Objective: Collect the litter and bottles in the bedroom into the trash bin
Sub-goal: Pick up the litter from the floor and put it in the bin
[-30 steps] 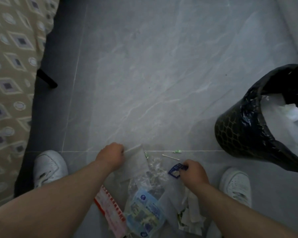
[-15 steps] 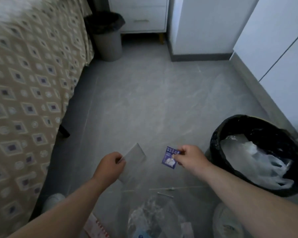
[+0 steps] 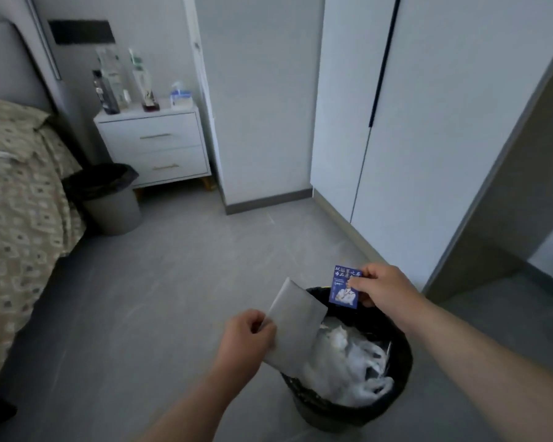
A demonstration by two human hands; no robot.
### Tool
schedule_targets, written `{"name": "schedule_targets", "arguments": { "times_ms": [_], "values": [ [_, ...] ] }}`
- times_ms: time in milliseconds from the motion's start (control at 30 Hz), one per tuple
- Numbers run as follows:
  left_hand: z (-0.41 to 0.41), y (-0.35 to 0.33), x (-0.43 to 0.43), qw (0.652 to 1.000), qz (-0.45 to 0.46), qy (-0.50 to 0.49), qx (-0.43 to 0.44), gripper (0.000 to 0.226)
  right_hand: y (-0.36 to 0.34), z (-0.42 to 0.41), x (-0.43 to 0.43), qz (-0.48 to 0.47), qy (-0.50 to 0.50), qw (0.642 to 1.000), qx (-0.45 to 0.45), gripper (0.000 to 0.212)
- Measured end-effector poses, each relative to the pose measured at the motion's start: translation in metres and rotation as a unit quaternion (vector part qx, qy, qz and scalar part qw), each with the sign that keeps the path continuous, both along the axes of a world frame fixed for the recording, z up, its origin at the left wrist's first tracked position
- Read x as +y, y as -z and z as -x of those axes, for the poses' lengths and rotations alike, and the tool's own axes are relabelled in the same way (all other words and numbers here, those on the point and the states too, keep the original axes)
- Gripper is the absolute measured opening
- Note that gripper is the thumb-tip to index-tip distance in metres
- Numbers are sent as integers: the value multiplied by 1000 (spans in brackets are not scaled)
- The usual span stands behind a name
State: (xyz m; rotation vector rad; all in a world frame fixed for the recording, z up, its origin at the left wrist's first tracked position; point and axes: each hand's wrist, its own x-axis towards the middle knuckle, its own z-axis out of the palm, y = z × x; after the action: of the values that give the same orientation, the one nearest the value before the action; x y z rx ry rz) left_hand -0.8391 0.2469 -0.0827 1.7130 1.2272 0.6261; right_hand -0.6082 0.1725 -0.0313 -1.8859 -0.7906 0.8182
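- The grey sheet (image 3: 296,327) and the blue packet (image 3: 345,287) both hang over the mouth of the trash bin (image 3: 399,371), likely so that they drop in on release.
- The left hand (image 3: 248,334) pinches the sheet's near edge, fingers curled.
- The right hand (image 3: 380,290), just beyond the left, pinches the packet's side.
- Crumpled white plastic (image 3: 348,355) lies below both hands.

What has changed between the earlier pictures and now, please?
Both hands rose from the floor and moved right: the left hand now holds the grey sheet and the right hand the blue card over the trash bin. Both grips are unchanged; nothing has been released.
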Motion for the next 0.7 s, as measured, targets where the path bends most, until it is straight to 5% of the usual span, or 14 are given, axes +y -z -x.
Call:
{"name": "schedule_targets", "arguments": {
  "times_ms": [367,467,567,700],
  "values": [
    [-100,73,-20,983,175,16,58,14,62,-53,-15,53,73,993,82,16],
    [-92,73,-21,975,16,128,181,23,71,-46,-11,77,45,993,72,12],
    [-64,72,-18,953,-112,167,228,56,74,-36,-7,100,19,994,50,13],
    [-34,75,-15,919,-99,237,301,96,83,-13,-6,151,-33,988,7,15]
  ]
}}
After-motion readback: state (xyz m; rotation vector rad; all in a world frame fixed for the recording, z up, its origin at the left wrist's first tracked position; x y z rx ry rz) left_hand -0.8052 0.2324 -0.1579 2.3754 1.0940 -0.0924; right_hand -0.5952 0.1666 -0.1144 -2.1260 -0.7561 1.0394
